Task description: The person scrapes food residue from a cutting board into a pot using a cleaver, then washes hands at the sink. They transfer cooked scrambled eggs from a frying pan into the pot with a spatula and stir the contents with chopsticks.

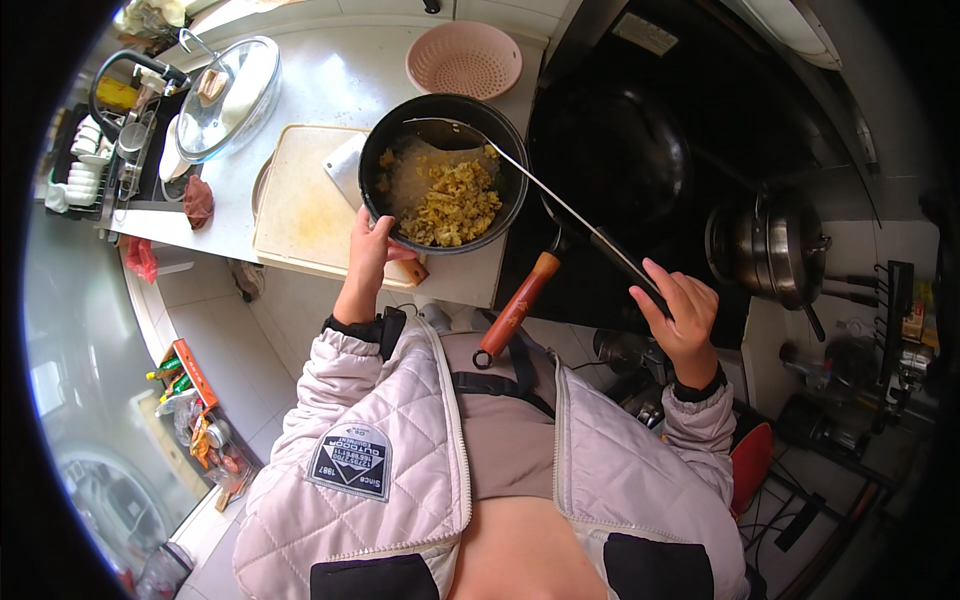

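Observation:
My left hand [369, 251] grips the near-left rim of a dark, round pot [517, 217], thumb over the edge. Crumbled yellow food [457, 202] that looks like scrambled egg lies in the pot, beside a paler, wet-looking mass [409, 176]. In my right hand [681, 307] is the black handle of a long metal spatula [551, 193], whose head rests inside the pot at the far side. Under the pot's left side, a cleaver [345, 166] is partly hidden on a pale cutting board [300, 210]. A black wok [615, 150] with a wooden handle [521, 304] sits to the right.
A pink plastic colander [465, 64] stands behind the pot. Far left are a glass lid [232, 97], a black faucet [112, 71], a brown cloth [198, 201] and a dish rack with white bowls [82, 180]. A stainless steel pot [769, 251] stands at right. The wok handle juts over the counter edge.

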Demonstrator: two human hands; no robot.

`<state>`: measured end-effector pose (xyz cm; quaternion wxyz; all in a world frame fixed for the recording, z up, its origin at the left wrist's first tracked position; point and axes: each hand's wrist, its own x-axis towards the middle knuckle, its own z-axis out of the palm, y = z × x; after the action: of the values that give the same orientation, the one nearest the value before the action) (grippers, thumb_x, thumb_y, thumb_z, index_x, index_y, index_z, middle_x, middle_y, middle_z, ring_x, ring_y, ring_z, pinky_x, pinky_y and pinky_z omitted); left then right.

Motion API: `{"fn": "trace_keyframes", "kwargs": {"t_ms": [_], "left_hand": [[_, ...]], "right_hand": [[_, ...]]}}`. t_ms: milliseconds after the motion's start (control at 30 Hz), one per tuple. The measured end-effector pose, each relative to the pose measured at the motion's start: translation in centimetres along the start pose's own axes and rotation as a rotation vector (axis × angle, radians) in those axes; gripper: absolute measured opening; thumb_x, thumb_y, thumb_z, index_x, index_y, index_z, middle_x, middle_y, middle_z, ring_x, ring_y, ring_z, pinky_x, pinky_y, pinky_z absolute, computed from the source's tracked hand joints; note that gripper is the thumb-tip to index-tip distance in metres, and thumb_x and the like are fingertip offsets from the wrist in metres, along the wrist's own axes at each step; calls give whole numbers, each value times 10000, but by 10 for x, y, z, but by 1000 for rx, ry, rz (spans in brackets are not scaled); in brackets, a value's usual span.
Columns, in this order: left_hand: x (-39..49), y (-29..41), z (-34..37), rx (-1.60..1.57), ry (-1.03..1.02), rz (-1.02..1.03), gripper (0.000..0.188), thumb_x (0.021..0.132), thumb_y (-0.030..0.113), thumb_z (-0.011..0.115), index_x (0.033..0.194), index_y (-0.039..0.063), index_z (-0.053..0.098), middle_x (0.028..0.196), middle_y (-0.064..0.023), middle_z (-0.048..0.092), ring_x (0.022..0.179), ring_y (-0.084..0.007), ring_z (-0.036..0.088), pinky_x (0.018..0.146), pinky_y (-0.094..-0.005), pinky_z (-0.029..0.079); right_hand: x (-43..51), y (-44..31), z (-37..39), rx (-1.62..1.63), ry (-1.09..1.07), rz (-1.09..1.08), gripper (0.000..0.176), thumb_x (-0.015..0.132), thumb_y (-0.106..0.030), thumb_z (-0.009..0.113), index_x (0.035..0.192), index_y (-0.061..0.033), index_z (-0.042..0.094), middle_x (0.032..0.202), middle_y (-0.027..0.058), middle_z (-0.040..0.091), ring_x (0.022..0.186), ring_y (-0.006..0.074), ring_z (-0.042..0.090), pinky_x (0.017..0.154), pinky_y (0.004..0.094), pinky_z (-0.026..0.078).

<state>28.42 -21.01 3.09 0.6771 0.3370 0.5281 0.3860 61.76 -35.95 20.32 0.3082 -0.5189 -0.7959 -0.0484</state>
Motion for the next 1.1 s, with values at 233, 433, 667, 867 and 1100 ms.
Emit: {"fn": "trace_keyframes", "kwargs": {"t_ms": [233, 433, 667, 867, 1100], "left_hand": [[0, 1, 0, 4, -3, -21, 313, 851, 77, 430, 1159, 44, 386, 897, -153, 596, 564, -260, 638, 462, -311, 567], [2, -3, -1, 13, 7, -35, 292, 869, 95, 434, 1151, 38, 386, 942, -157, 578, 565, -249, 638, 475, -313, 569], [2, -4, 0, -4, 17, -4, 290, 869, 94, 436, 1153, 44, 407, 916, -142, 585, 561, -232, 634, 458, -302, 559], [1, -4, 1, -18, 23, -1, 308, 869, 88, 436, 1172, 42, 405, 926, -141, 594, 569, -231, 637, 449, -302, 555], [1, -5, 1, -26, 30, 17, 321, 870, 89, 438, 1186, 41, 402, 940, -142, 590, 571, -232, 636, 450, -293, 551]], "right_hand": [[-8, 4, 4, 261, 130, 460, 256, 772, -45, 688, 1018, 8, 638, 689, 34, 598, 497, 69, 460, 456, 202, 355], [-43, 58, -46, 947, 351, 1406, 198, 840, -161, 639, 968, -11, 626, 593, -38, 471, 468, 17, 402, 392, 133, 219], [-53, 111, -139, 221, 253, 1387, 226, 797, -204, 688, 921, -18, 654, 594, -40, 498, 454, 26, 406, 398, 163, 259], [6, 151, -158, -58, -58, 1272, 282, 752, -261, 715, 848, -1, 661, 535, -25, 473, 442, 59, 410, 427, 188, 317], [75, 193, -137, -153, -377, 1246, 295, 731, -276, 711, 804, 1, 639, 525, 11, 488, 416, 80, 400, 391, 212, 294]]}}
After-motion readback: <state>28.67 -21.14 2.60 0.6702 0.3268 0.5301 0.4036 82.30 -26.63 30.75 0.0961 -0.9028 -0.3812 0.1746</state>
